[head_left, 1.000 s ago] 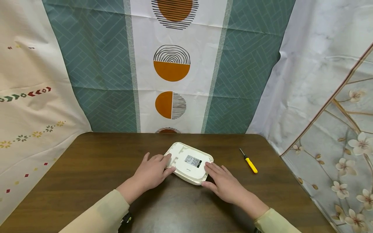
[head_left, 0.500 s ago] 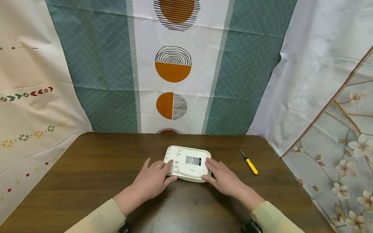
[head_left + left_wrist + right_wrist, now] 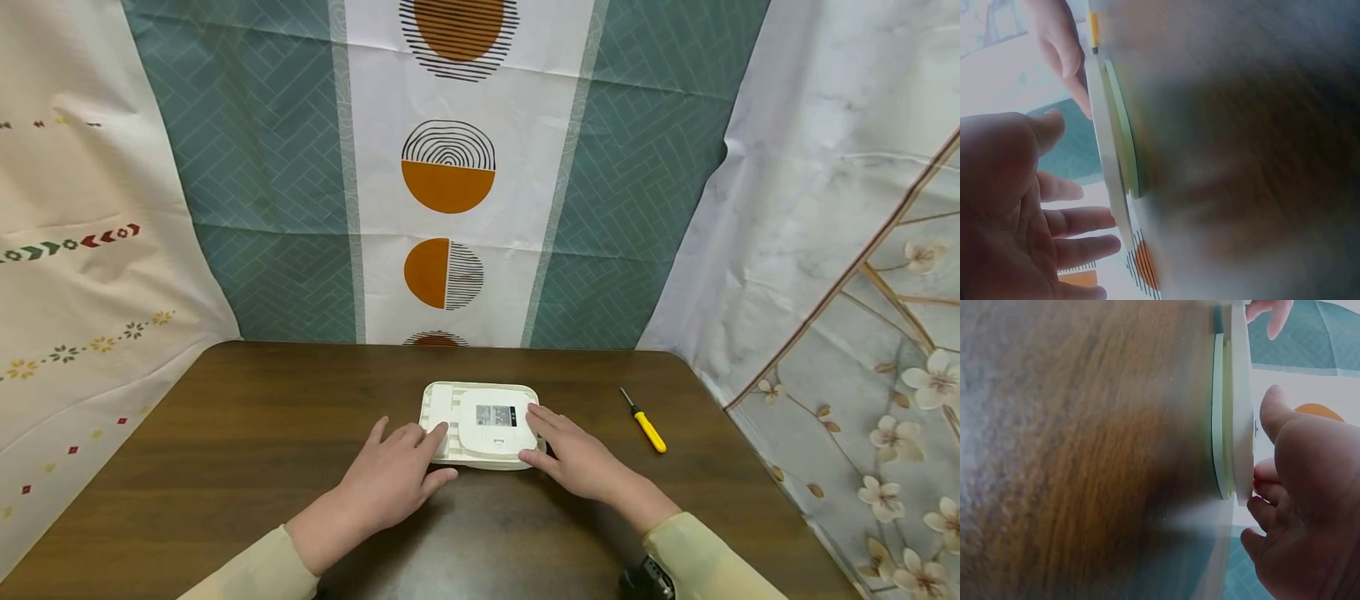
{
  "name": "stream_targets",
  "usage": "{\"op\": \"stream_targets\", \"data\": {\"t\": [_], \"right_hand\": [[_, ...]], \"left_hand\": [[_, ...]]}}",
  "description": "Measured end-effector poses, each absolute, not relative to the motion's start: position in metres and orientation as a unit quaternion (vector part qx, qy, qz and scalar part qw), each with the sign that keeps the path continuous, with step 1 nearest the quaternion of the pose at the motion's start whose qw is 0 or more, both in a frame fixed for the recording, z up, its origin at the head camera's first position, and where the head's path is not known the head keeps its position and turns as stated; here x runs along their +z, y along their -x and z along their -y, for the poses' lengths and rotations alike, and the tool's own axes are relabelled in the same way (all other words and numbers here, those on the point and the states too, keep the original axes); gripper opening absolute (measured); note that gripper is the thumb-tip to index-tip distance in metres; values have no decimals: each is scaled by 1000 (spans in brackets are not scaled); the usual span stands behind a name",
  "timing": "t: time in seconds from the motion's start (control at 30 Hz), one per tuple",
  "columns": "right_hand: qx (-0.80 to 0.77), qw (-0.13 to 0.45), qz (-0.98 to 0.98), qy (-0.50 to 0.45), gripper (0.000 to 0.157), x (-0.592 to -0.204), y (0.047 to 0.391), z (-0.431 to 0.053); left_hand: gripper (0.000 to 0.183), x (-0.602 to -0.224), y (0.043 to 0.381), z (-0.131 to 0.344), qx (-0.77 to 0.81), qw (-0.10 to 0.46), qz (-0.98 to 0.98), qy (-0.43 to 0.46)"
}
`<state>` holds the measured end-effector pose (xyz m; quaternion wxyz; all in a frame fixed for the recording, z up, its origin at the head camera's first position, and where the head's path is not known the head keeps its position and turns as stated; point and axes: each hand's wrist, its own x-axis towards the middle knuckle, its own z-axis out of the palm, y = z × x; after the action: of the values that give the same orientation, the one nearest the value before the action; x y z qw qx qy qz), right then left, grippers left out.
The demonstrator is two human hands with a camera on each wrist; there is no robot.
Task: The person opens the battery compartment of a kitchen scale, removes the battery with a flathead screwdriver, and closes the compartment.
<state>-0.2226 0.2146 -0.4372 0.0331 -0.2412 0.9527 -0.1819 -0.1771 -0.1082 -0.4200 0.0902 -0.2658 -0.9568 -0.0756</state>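
Observation:
A white, flat plastic device (image 3: 491,433) with rounded corners lies label side up in the middle of the table. A recessed strip runs along its left part, and a grey and black label sits near its centre. My left hand (image 3: 393,477) has its fingers spread, index fingertip on the left part of the device, thumb off its near edge. The right hand (image 3: 573,458) rests its fingertips on the right side, thumb by the near right corner. From the side, the right wrist view shows a thin pale green plate (image 3: 1218,419) under the white body.
A screwdriver (image 3: 647,427) with a yellow handle lies right of the device, its tip pointing away. The dark brown wooden table (image 3: 300,400) ends at a patterned teal and white curtain (image 3: 450,275). Light floral cloths hang at both sides.
The device has turned counterclockwise, from a slant to nearly square with the table's far edge. Both hands stay at its sides; the left thumb has come away from its near edge.

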Motion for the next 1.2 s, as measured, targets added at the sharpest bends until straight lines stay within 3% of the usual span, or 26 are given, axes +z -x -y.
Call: {"op": "stream_targets", "data": {"t": [0.23, 0.47, 1.2], "right_hand": [[-174, 9, -952, 252, 73, -434, 224, -213], [-156, -45, -948, 273, 64, -431, 230, -203], [-129, -58, -949, 283, 58, -429, 247, -177]], "left_hand": [[67, -415, 188, 108, -114, 60, 960, 247], [63, -421, 208, 106, -144, 67, 956, 246], [60, -429, 234, 99, -147, 0, 956, 256]]}}
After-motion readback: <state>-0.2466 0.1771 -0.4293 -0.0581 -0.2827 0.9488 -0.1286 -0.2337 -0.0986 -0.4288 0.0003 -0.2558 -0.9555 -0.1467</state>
